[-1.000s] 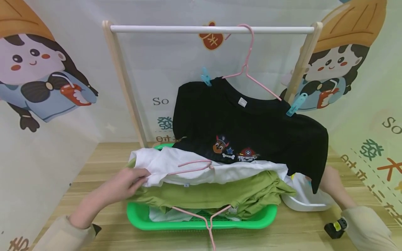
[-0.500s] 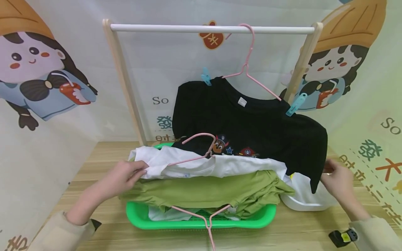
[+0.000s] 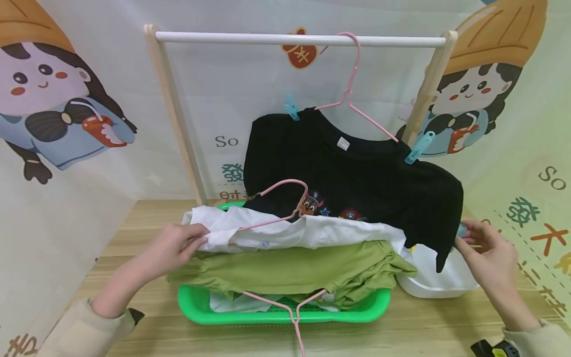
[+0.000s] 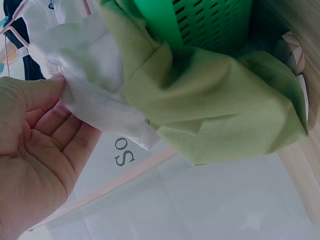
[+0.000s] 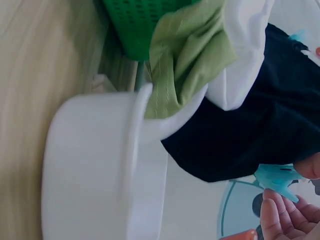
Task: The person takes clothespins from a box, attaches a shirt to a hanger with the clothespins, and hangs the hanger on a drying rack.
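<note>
My left hand (image 3: 171,250) pinches the left side of a white shirt (image 3: 263,239) between thumb and fingers. A pink hanger (image 3: 285,180) stands up from that shirt's neck, its hook in front of the black T-shirt (image 3: 348,173). On the right, my right hand (image 3: 492,258) holds a light blue clothespin (image 5: 278,179) by the edge of the black sleeve. The black T-shirt hangs on another pink hanger (image 3: 350,79), with blue clothespins (image 3: 420,147) at its shoulders. Just in front of the white shirt lies a green garment (image 3: 294,267).
A green basket (image 3: 285,318) holds the pile of clothes, with a pink hanger (image 3: 296,325) sticking out over its front rim. The white bin (image 3: 434,291) stands to its right. Behind rises a wooden rack with a white bar (image 3: 250,37).
My right hand has come up and out from behind the black sleeve, and the clothespin in it now shows. The white shirt's hanger hook has swung upward; my left hand keeps its pinch.
</note>
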Demonstrator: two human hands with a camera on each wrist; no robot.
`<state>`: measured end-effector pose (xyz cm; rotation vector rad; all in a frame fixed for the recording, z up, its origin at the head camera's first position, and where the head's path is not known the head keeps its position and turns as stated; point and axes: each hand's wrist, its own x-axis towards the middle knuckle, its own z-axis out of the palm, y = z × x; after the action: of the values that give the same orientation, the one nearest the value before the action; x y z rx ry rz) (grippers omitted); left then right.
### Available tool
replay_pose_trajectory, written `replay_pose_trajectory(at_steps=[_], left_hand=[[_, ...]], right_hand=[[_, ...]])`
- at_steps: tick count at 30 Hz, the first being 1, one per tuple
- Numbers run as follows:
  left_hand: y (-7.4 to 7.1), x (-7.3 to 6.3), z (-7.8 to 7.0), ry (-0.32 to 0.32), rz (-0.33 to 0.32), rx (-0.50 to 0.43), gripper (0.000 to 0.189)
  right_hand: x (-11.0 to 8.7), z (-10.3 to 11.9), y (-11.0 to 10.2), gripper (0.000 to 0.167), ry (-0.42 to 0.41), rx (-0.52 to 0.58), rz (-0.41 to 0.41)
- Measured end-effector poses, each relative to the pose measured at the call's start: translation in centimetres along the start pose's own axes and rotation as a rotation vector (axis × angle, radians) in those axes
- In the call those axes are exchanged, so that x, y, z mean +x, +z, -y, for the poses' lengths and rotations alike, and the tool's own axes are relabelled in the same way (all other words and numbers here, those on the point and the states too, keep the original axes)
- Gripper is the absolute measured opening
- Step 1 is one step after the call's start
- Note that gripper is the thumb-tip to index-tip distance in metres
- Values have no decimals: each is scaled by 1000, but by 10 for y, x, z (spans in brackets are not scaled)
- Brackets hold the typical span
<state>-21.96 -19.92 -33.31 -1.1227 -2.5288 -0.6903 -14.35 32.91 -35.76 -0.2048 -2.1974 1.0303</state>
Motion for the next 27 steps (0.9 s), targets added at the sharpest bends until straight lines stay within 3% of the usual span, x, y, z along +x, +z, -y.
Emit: replay_pose_trajectory(at_steps=[7, 17, 27], left_hand=[[0, 0, -1, 17, -9, 13, 11], [-1, -1, -1, 1, -2, 0, 9], [0, -1, 0, 26, -8, 14, 10]], right_hand=[[-20, -2, 4, 22, -2, 80, 75], [-41, 33, 17, 29, -115, 83, 164], [-46, 53, 35, 35, -234, 300, 199]])
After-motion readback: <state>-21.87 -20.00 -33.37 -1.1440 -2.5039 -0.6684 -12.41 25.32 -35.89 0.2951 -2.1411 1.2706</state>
